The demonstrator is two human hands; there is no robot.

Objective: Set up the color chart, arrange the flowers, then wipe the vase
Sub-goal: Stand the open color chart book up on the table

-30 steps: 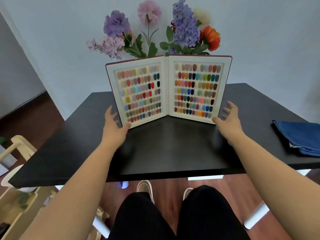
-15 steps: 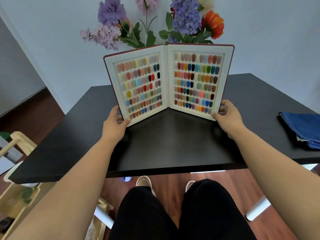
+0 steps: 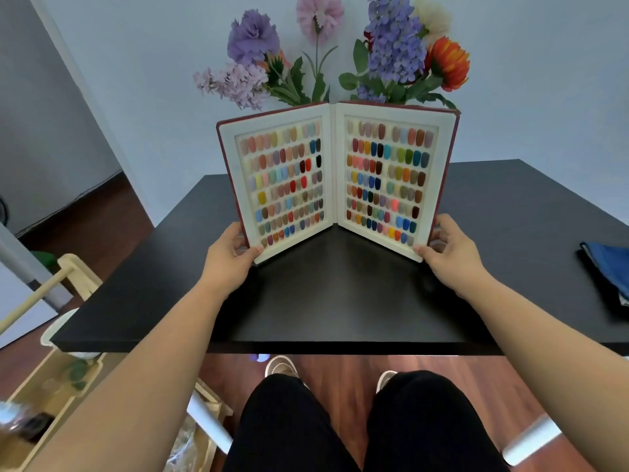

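Red-edged color chart (image 3: 335, 178) upright on table (image 3: 340, 301) | left hand (image 3: 228, 258), right hand (image 3: 449, 253) grip its outer corners

Color chart (image 3: 335, 180): I see it standing upright and open like a book on the black table (image 3: 510, 212), at 12 o'clock.
Left hand (image 3: 228, 257): I pinch the chart's lower corner at 9 o'clock.
Right hand (image 3: 446, 251): I pinch the lower corner at 3 o'clock.
Flowers (image 3: 326, 59): behind the chart, above its top edge.
Blue cloth (image 3: 609, 267): on the table at 3 o'clock, well apart.
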